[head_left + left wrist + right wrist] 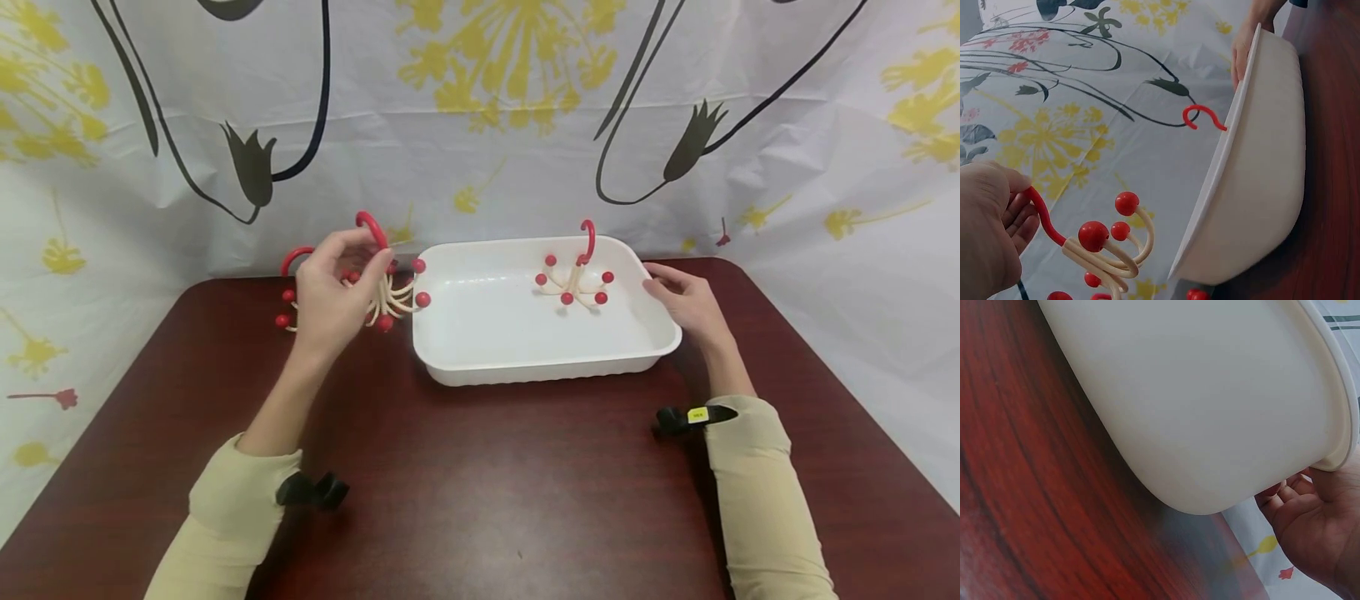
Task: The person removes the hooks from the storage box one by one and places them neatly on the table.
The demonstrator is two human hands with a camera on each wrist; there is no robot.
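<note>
My left hand (337,287) pinches the red hook of a multi-prong hanger (1104,250) between thumb and fingers, left of a white tray (487,337). Cream curved prongs with red ball tips spread below the hook, overlapping the tray's left rim in the head view. Partly hidden behind that hand is a second such hanger (297,254). Inside the tray, toward its right, a third hanger (574,287) stands with its hook up. My right hand (686,304) grips the tray's right rim, thumb on top and fingers underneath, as the right wrist view shows.
The tray rests near the back of a dark red-brown wooden table (465,483). Behind it hangs a white cloth (375,125) with yellow and dark plant prints. Black straps (311,492) sit around both sleeve cuffs.
</note>
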